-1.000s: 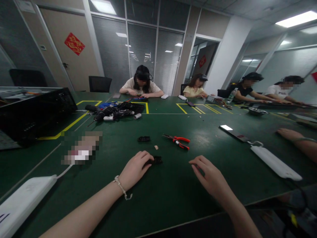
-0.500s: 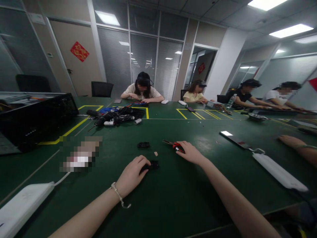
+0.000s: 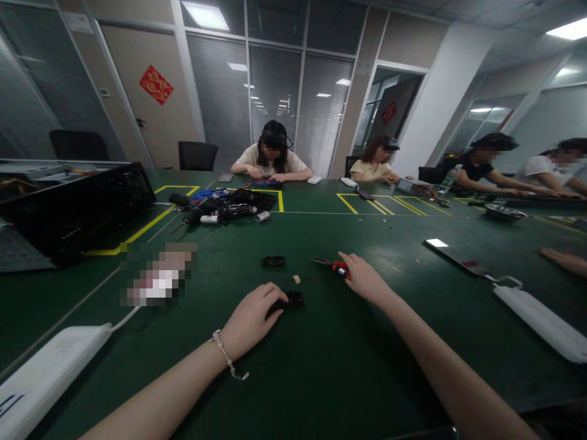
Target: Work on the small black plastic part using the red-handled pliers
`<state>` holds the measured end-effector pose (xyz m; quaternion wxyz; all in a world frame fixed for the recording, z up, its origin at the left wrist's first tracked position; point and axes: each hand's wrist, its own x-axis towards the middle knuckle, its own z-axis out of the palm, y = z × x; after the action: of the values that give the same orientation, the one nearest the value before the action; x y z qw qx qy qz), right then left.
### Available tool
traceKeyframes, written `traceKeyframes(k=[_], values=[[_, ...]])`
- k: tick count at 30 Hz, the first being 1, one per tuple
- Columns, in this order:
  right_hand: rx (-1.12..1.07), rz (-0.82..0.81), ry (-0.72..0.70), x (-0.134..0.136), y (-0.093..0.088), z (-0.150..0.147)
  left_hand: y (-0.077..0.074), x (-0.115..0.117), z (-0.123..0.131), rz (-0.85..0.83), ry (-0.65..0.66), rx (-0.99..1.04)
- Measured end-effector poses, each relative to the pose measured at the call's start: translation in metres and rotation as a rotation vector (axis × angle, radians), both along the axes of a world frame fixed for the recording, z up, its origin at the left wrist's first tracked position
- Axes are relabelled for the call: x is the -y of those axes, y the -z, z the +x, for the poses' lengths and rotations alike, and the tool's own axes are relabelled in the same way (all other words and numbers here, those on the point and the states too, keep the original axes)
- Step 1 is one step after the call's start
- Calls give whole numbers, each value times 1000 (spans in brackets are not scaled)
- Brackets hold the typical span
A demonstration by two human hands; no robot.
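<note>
My left hand [image 3: 253, 316] rests on the green table [image 3: 321, 366] with its fingers curled over a small black part [image 3: 291, 300]. My right hand [image 3: 363, 278] is stretched forward and closed over the red handles of a pair of pliers [image 3: 334, 266], whose metal jaws point left. A second small black part [image 3: 273, 261] lies further out, and a tiny beige piece [image 3: 296, 279] sits between the two hands.
A white power bank [image 3: 50, 370] with a cable lies near left, a blurred patch beyond it. A black computer case [image 3: 68, 201] stands far left. A pile of tools [image 3: 215, 208] sits mid-table. A phone [image 3: 452, 255] and white pack [image 3: 536, 321] lie right. Several people work opposite.
My right hand has gone from hovering near the table's front edge out to the red pliers and closed on their handles. My left hand has stayed on the black part.
</note>
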<state>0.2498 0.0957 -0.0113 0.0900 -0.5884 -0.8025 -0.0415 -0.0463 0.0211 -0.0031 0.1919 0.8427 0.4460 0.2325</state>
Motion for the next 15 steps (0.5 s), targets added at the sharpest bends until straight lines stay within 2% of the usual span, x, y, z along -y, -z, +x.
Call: traceKeyframes(k=[5,9,15], values=[[46,-13,99,1,1,2,1,0,0,12,10,-2],[54,30,110,3,-1,1,0,0,1,29,15,-8],[27,217,69,4,-4,3,0,-1,3,32,-16,7]])
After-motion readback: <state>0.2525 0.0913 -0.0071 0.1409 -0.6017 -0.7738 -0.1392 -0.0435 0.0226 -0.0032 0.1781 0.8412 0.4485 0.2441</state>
